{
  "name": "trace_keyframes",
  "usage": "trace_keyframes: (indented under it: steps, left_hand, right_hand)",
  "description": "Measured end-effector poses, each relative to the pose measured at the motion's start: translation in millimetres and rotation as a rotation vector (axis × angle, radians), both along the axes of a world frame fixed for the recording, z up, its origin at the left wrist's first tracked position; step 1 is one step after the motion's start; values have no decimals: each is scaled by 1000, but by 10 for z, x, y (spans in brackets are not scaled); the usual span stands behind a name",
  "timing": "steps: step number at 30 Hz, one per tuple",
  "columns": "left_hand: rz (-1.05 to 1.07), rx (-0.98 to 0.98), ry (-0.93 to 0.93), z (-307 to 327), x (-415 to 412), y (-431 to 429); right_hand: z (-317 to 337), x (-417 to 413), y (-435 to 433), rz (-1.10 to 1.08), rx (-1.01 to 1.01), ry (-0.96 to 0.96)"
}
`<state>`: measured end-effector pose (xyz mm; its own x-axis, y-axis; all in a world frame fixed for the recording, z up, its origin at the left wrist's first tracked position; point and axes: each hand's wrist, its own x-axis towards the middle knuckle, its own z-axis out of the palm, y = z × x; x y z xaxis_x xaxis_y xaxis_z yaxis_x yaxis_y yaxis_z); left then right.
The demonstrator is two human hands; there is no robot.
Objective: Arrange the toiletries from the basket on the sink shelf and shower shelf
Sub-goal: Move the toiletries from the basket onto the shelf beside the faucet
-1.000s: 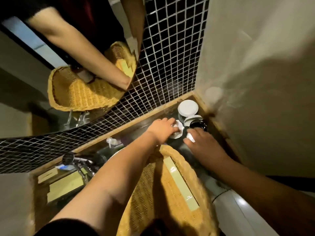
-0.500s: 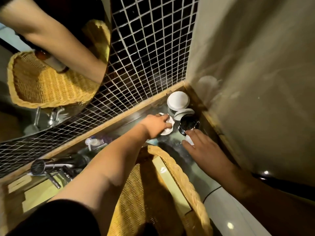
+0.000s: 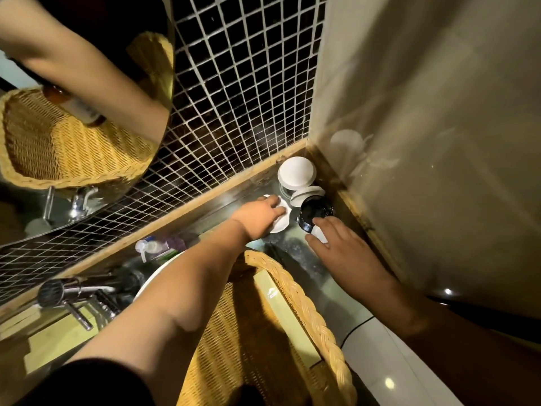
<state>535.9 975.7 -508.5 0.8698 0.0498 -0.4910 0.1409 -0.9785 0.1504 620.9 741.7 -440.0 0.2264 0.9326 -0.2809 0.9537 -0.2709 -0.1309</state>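
Sink shelf (image 3: 292, 250), corner: jars close-packed. Left hand (image 3: 259, 213): grip curled over white jar (image 3: 281, 224). Right hand (image 3: 345, 256): grip wide, fingertips (image 3: 317, 221) touching black jar (image 3: 314, 209). Risk: a nudge topples neighbouring jars; basket (image 3: 307, 303) crowds the shelf edge.

Chrome faucet (image 3: 73, 290), round mirror (image 3: 23, 200) (upper left), black mosaic tiles (image 3: 234, 98)
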Motion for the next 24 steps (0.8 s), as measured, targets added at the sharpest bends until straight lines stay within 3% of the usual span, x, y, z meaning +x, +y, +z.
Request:
trace_keyframes:
  steps: [12,19,24]
  left_hand:
    - [-20,107,-54,173,-262,5]
    - [172,227,-50,340,-881,195]
    - [193,216,-37,290,-1218,240]
  right_hand:
    - [-13,-70,82,35,-28,-40]
    - [90,-311,517,33,31,61]
    - [-57,-409,895,83,5,65]
